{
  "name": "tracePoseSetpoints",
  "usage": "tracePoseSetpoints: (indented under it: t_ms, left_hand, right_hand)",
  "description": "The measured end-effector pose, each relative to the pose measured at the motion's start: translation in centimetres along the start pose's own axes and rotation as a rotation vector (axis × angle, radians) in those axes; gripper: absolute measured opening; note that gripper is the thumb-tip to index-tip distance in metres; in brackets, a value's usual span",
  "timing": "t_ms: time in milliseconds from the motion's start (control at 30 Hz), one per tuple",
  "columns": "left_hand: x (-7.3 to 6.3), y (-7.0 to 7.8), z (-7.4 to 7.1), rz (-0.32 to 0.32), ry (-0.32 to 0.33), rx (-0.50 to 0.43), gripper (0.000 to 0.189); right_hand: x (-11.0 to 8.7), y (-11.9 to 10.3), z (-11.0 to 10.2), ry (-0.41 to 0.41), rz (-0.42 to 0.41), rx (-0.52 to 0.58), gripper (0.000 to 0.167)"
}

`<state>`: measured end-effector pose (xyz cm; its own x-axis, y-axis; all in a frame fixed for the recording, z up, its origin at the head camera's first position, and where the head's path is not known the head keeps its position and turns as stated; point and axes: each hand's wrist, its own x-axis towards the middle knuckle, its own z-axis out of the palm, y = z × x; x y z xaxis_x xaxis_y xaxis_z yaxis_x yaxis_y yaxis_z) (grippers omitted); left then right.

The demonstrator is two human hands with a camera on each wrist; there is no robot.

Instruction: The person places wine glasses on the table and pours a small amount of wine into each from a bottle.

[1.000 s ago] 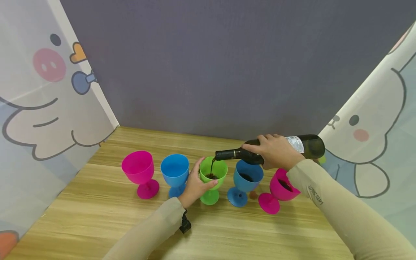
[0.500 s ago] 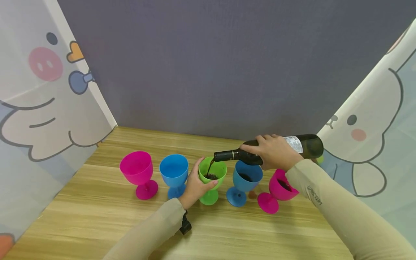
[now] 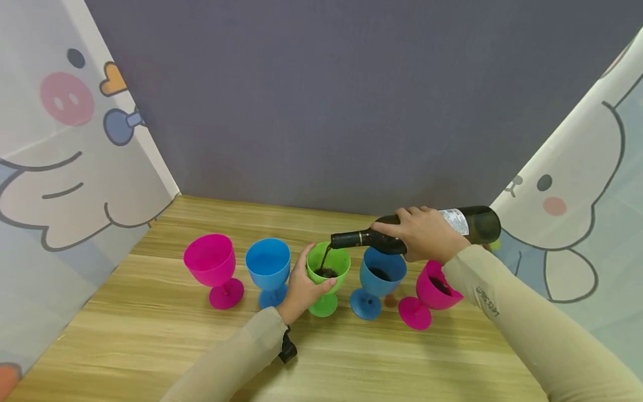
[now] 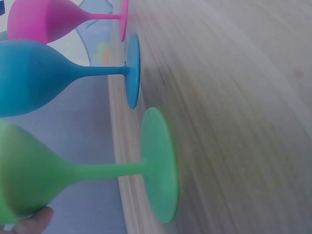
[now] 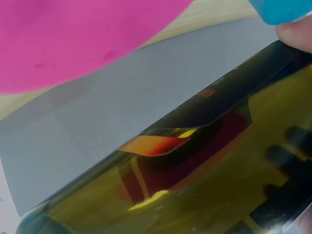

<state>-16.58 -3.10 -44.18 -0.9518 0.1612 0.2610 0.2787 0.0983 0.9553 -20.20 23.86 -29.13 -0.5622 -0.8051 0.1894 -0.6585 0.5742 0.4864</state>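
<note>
My right hand (image 3: 429, 234) grips a dark glass wine bottle (image 3: 479, 224) around its body, tilted with its neck pointing left. Dark liquid streams from its mouth into a green goblet (image 3: 324, 307) standing on the table. Around the left side of that goblet's bowl curls my left hand (image 3: 303, 287), thumb across the front. In the left wrist view a fingertip (image 4: 35, 222) touches the green bowl. Below the bottle's neck stands a blue goblet (image 3: 365, 304) with dark liquid inside. A pink goblet (image 3: 416, 314), also holding dark liquid, is partly covered by my right sleeve.
To the left stand another blue goblet (image 3: 268, 265) and another pink goblet (image 3: 210, 262), no liquid visible in either. The wooden table (image 3: 150, 335) meets a grey wall (image 3: 321, 111) behind, with cartoon-printed sheets (image 3: 115, 184) at both sides.
The liquid keeps streaming into the green goblet. Both hands, the bottle and the goblets hold nearly the same places, while the view has shifted slightly.
</note>
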Motion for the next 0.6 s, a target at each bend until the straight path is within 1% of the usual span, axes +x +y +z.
tracePoseSetpoints:
  t_ms: [267,467,600]
  left_hand:
    - [0.03,-0.13,0.17,-0.002,-0.008,-0.005,0.085]
    - [0.31,0.01,0.37,-0.004,0.01,0.036,0.084]
    - [0.18,0.16,0.36,-0.006,0.024,0.054,0.085]
  right_hand:
    - [-0.38,0.14,0.24,-0.007,0.007,0.004,0.081]
    - [-0.39,0.4,0.29,0.02,0.0,-0.015,0.08]
    - [-0.22,0.38,0.23,0.01,-0.003,-0.014,0.08]
